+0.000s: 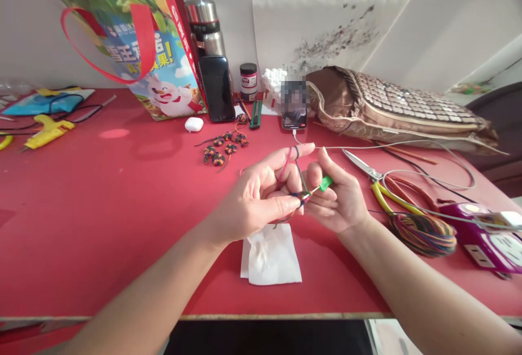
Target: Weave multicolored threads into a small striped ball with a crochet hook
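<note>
Yellow glue gun (48,132) far left of the white tissue (275,263), your left hand (256,194) just beyond the tissue, pinching the small crochet piece (304,196), yarn (300,173) looped over its index finger, your right hand (342,197) clamped on the green-handled crochet hook (325,183), yarn bundle (424,234) right of the tissue

Smooth plastic tool handle (325,183)

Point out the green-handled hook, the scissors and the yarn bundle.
Green-handled hook (325,183): head view, on its green handle.
Scissors (372,174): head view, at the pivot.
Yarn bundle (424,235): head view, middle of the coil.
</note>
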The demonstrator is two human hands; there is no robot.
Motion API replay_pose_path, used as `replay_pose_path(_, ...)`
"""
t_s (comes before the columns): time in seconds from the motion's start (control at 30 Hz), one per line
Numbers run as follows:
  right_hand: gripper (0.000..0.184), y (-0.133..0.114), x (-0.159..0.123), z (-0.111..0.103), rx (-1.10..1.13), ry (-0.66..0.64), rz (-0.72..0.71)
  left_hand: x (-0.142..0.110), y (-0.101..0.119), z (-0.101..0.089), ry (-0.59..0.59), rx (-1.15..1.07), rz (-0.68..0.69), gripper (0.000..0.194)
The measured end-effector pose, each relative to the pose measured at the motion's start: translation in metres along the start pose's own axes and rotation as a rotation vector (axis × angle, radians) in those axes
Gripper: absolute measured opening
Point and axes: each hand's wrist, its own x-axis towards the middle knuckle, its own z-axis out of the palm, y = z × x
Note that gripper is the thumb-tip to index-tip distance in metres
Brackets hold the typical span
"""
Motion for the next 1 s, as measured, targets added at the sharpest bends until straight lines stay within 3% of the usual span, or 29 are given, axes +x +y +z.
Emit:
replay_pose_path(0.17,0.057,-0.0056,-0.0021,0.0004,-0.107,0.019,-0.006,-0.0033,0.0049,0.0038,-0.052,0.119,0.034,0.058)
replay_pose_path(0.43,0.055,-0.0059,-0.0015,-0.0019,-0.162,0.0,-0.045,-0.0032,0.0063,0.0043,-0.088,0.146,0.07,0.058)
replay_pose_path(0.83,0.054,-0.0075,-0.0026,0.0058,-0.21,0.131,-0.142,-0.0072,0.0066,0.0059,0.026,0.148,0.064,0.061)
replay_pose_path(1.0,0.063,-0.007,-0.0019,0.0072,-0.262,0.195,-0.17,-0.0082,0.0077,0.0058,0.077,0.211,0.103,0.059)
